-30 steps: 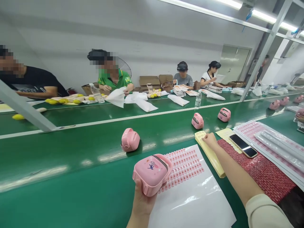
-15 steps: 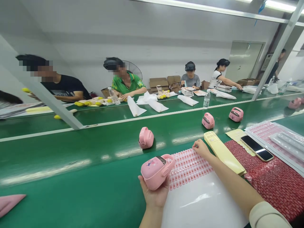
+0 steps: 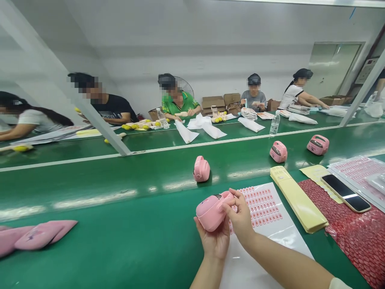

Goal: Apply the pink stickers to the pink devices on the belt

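My left hand grips a small pink box-shaped toy case from below, over the near edge of the green belt. My right hand is closed in a pinch against the case's right end, by its handle; whether anything is between the fingertips I cannot make out. Just right of the hands lies a white sheet with rows of small pink stickers. A long pale yellow strip lies beside the sheet.
Three more pink cases stand on the green conveyor belt. Pink flat pieces lie at the left. A phone rests on red bubble wrap. Several people work across the far belt.
My right hand left the sticker sheet and came to the pink case in my left hand. The view has swung left, showing pink pieces at the left edge.
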A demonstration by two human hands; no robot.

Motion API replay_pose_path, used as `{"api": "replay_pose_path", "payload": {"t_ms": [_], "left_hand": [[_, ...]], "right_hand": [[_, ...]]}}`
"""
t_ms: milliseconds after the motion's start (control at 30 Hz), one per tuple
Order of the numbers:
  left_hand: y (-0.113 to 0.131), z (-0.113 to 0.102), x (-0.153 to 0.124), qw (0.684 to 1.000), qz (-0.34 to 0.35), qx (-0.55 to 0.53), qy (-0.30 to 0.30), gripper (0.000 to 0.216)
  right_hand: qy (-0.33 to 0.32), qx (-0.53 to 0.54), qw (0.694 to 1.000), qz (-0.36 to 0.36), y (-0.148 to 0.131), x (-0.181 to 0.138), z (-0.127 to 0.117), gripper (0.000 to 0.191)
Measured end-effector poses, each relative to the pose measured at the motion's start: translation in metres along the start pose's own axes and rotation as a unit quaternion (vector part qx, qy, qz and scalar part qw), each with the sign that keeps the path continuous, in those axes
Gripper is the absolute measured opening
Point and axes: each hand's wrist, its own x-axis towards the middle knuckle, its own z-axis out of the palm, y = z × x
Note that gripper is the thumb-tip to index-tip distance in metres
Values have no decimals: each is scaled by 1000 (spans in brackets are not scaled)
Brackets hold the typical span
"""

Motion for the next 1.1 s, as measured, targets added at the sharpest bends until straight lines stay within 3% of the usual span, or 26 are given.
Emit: {"api": "replay_pose_path", "payload": {"t_ms": [200,367,500,600,667,800,867,967,1033,1100], "left_hand": [[-5,3,1,998,-8,-37,49,72],[-6,4,2,998,-3,-50,41,68],[-5,2,2,996,-3,-79,43,65],[-1,-2,2,994,-1,-96,61,64],[0,-4,2,992,0,-103,66,62],[0,-5,2,996,8,-88,26,62],[-1,-5,2,997,7,-77,-5,61],[0,-5,1,998,5,-59,-32,57],[3,-5,0,999,-2,-32,-25,56],[7,-5,0,1000,-11,-4,-2,57]], "right_hand": [[33,-35,998,-44,12,-3,1,14],[46,-127,975,-175,19,-1,0,15],[24,-246,906,-345,24,5,-8,10],[-35,-341,848,-405,26,9,-18,20],[-63,-365,847,-382,26,12,-23,36],[-78,-306,921,-228,24,14,-20,61],[-82,-253,950,-167,24,14,-15,56],[-118,-185,963,-154,28,20,-15,44],[-161,-157,963,-147,32,33,-27,38],[-152,-180,965,-112,37,54,-46,31]]}}
